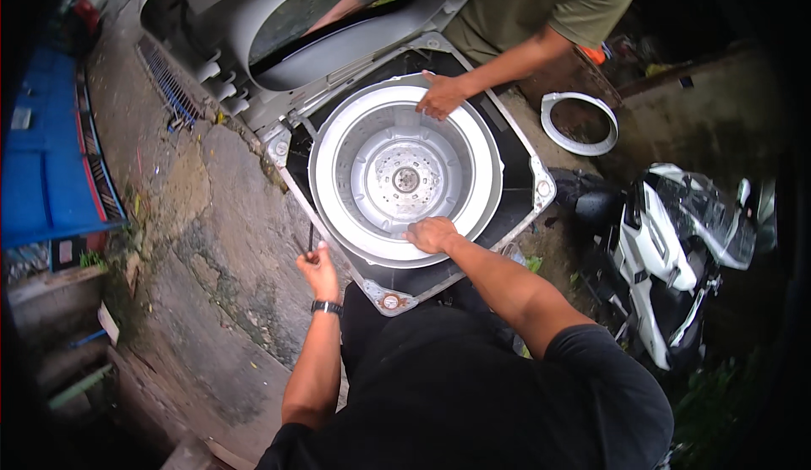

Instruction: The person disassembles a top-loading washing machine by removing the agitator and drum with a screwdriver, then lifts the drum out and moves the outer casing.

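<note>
In front of me is a top-loading washing machine with its round metal drum (pixel 405 145) exposed inside the square cabinet frame (pixel 517 229). My right hand (pixel 432 235) grips the near side of the drum's pale rim (pixel 331 184), its fingers curled over the inner edge. Outside the frame's left edge, my left hand (pixel 318 269) is closed on a thin dark rod (pixel 310 238) that points upward from the fingers. Its exact kind does not show. Across the machine, a co-worker's hand (pixel 441 96) rests on the far side of the rim.
The grey top cover (pixel 338 66) is tipped back on the far left side. A loose white ring (pixel 579 142) lies on the ground to the right, beyond a parked white motorbike (pixel 655 242). Cracked concrete (pixel 220 242) stretches to the left, towards a blue tarp-like surface (pixel 38 149).
</note>
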A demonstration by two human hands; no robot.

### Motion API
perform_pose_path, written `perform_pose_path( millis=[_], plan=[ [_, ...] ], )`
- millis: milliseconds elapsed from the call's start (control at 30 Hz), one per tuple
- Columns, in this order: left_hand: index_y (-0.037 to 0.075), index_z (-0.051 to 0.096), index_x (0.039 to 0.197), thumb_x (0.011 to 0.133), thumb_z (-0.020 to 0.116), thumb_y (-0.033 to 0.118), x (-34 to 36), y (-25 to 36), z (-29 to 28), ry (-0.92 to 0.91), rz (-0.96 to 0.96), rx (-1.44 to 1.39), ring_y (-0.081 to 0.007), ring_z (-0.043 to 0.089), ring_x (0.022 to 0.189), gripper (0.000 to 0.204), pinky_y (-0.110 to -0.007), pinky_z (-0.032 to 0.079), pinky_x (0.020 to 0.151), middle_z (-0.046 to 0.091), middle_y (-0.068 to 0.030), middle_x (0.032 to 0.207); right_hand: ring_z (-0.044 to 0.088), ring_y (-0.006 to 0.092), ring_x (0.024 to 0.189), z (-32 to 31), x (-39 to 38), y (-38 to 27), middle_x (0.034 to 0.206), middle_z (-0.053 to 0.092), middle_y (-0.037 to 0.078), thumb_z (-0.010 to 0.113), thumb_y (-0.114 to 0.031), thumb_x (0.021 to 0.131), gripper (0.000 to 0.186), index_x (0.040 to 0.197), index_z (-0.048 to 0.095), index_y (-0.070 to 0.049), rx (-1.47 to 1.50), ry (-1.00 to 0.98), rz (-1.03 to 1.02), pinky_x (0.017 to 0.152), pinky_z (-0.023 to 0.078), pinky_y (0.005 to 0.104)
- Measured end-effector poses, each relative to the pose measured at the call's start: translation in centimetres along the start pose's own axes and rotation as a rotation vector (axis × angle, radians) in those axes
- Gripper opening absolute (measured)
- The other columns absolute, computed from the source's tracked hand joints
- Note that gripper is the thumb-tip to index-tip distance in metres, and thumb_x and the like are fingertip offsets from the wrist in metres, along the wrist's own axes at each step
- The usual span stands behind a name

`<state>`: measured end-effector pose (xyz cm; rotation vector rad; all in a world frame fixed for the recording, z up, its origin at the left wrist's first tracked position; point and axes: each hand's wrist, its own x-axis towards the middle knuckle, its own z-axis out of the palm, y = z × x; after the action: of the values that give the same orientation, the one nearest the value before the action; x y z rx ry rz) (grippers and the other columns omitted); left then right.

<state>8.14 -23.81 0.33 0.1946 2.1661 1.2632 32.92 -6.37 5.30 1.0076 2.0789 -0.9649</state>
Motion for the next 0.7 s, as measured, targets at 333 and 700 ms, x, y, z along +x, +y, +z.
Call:
perform_pose_path(
  millis=[333, 700],
  plan=[
    [0.001, 0.045, 0.127, 0.110, 0.043, 0.025, -13.0, 17.2, -10.6, -0.412, 0.255, -0.168, -0.0211, 0.062, 0.108, 0.029, -0.037, 0.064, 0.075, 0.048, -0.0146, 0.128, 0.068, 0.0274, 0.105, 0.9, -8.0, -6.7, 0.107, 0.070, 0.016, 0.062, -0.029, 0.100, 0.034, 0.120, 0.063, -0.002, 0.921, 0.545, -0.225, 0.094, 0.052, 0.0385],
    [-0.005, 0.053, 0.134, 0.102, 0.057, 0.007, -15.0, 19.2, -0.1, -1.276, 0.510, 0.200, -0.0262, 0.067, 0.109, 0.034, -0.034, 0.065, 0.075, 0.049, -0.0188, 0.143, 0.066, 0.0216, 0.103, -1.8, -15.3, -8.3, 0.139, 0.053, 0.022, 0.057, -0.016, 0.100, 0.062, 0.157, 0.032, -0.007, 1.527, 0.544, -0.225, 0.089, 0.055, 0.0321]
  ],
)
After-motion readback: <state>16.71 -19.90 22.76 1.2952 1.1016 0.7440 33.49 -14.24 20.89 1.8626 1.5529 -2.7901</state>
